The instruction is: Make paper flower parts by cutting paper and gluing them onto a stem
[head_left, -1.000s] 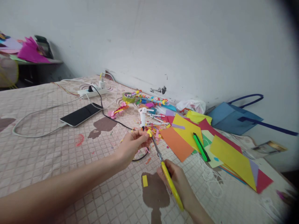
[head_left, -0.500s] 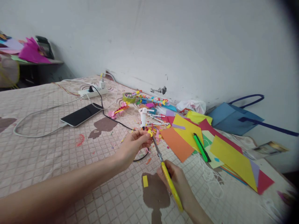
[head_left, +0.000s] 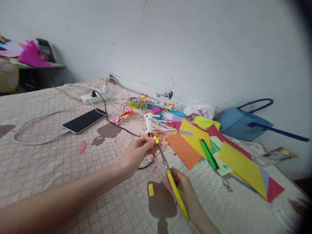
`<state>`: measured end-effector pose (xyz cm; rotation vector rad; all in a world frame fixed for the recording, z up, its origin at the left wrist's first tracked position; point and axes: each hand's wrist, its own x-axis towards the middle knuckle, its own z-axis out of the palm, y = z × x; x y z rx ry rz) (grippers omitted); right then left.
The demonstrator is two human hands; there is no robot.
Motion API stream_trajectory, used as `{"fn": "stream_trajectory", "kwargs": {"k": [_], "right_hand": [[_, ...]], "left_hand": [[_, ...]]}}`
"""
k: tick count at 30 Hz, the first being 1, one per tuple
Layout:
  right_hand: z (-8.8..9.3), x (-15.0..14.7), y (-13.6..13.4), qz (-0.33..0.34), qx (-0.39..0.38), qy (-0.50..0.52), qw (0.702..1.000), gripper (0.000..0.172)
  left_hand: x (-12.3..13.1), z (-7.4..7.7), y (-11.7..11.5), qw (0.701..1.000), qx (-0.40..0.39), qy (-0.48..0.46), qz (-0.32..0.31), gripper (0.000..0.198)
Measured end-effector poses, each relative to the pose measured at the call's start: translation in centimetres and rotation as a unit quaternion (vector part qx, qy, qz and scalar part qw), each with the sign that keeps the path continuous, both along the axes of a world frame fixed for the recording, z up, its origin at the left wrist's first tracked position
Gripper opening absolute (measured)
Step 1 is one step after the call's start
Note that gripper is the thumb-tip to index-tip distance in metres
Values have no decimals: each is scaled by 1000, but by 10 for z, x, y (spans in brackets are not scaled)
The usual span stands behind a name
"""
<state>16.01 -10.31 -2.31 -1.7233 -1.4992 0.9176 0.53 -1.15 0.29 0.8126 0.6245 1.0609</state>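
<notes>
Pinched between the thumb and fingers of my left hand (head_left: 140,151) is a small piece of yellow paper (head_left: 155,139). My right hand (head_left: 184,191) is wrapped round the yellow handle of a pair of scissors (head_left: 174,187). The metal blades point up and away, and their tips meet the edge of the yellow piece; how far they are parted I cannot tell. A small yellow paper strip (head_left: 151,189) lies on the patterned cloth in front of my hands. Just beyond my left hand stands a white glue gun (head_left: 148,123) with a black cord.
Paper scraps (head_left: 161,135) and white sticks lie behind my hands. Coloured paper sheets (head_left: 184,151), a green cutter (head_left: 209,154) and white string (head_left: 216,182) are to the right, before a blue bag (head_left: 243,123). A phone (head_left: 84,121) and a power strip (head_left: 96,97) lie left.
Both hands keep nearly the same pose, with the scissor tips still at the yellow paper. The whole view has shifted very slightly.
</notes>
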Motion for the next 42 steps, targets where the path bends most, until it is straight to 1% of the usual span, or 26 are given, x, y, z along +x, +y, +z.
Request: {"fn": "stream_trajectory", "kwargs": {"k": [8,13,21,29,35,42], "right_hand": [[1,-1,1,0,4,-28,1000,24],[1,0,0,5,12,-50,999,23],[1,0,0,15,5,-16,1000,26],[-4,3,-1,20,9,0,1000,30],[-7,3,-1,18,11,7,1000,28],[-10,4,-1,13,13,13,1000,29]], "left_hand": [[-2,-5,2,999,43,27,1,20],[-2,-7,1,998,52,37,-6,20],[-2,-7,1,998,50,35,-12,21],[-3,-7,1,998,55,34,-14,20],[-3,-4,1,998,60,32,-6,18],[-5,-3,3,998,53,33,-4,17]]}}
